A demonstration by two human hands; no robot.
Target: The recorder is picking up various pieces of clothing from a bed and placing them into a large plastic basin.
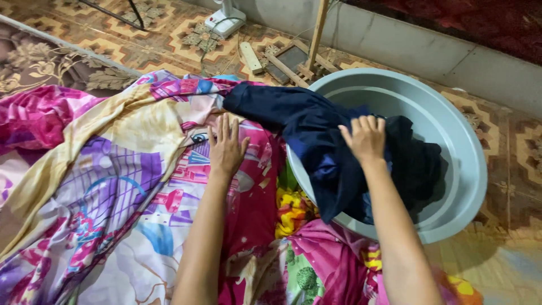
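Observation:
My right hand (pixel 365 137) grips a dark navy garment (pixel 293 116) at the near rim of a large grey plastic basin (pixel 457 130). Part of the garment drapes out over the rim to the left; a darker bundle of cloth (pixel 418 164) lies inside the basin. My left hand (pixel 226 147) rests flat, fingers spread, on a colourful pink and purple cartoon-print bedsheet (pixel 113 192) spread over the floor, just below the garment's left end.
Patterned floor tiles (pixel 169 45) lie beyond the sheet. A white power strip (pixel 224 21) with a cable, a wooden frame and stick (pixel 305 56), and a grey wall base (pixel 429 51) stand behind the basin.

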